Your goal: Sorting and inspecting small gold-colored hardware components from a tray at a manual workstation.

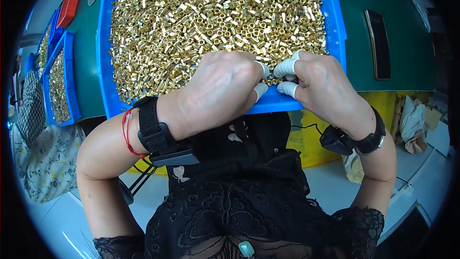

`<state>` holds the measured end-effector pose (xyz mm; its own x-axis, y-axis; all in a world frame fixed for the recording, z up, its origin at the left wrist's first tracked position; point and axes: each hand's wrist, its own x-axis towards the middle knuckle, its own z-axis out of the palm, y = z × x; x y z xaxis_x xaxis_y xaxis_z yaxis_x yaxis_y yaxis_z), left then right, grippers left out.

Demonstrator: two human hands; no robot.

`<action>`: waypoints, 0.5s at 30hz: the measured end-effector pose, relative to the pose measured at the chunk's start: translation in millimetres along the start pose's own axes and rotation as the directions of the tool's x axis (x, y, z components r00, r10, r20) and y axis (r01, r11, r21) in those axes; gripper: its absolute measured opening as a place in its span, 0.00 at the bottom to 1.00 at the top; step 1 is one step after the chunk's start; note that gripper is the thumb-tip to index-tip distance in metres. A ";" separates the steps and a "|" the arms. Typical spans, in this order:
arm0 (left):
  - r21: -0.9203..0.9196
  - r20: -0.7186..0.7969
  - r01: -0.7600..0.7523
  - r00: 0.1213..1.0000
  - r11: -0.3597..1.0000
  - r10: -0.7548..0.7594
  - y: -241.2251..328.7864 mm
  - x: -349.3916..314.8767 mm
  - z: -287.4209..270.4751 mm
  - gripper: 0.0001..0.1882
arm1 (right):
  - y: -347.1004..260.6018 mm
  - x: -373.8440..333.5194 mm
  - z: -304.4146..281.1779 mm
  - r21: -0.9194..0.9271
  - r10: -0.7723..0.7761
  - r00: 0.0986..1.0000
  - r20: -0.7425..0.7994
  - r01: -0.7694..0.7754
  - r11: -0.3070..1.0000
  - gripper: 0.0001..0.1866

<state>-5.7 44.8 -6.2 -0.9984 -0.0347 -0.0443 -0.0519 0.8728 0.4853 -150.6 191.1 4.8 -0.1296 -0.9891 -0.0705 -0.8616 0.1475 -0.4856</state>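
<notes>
A large blue tray (341, 33) holds a deep heap of small brass hex sleeves (220, 24), hollow through the middle. Both my hands are at its near edge, right of the middle, with white finger cots on thumb and fingertips. My left hand (225, 77) is closed, thumb and forefinger bent together at the near edge of the heap. Close by on the right, my right hand (322, 79) is closed in a pinch, tips facing the left hand's. A few brass sleeves show between the two hands; what either pinch holds is hidden.
A dark phone (378, 44) lies on the green table (393, 67) to the right. At the left stand smaller blue trays (71, 76) with metal pieces and a red bin (69, 7). A yellow crate (378, 110) sits below the table edge, beside crumpled paper (413, 122).
</notes>
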 end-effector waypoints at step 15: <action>-0.116 -0.003 0.081 0.997 0.990 -0.082 0.3 5.5 -2.3 0.06 | 1.9 5.0 2.9 0.040 0.016 1.000 0.019 -0.016 0.999 0.14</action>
<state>-11.3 43.8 -4.3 -0.9909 -0.1073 -0.0816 -0.1348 0.8045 0.5785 -151.5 186.4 1.1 -0.1335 -0.9865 -0.0948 -0.8393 0.1634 -0.5186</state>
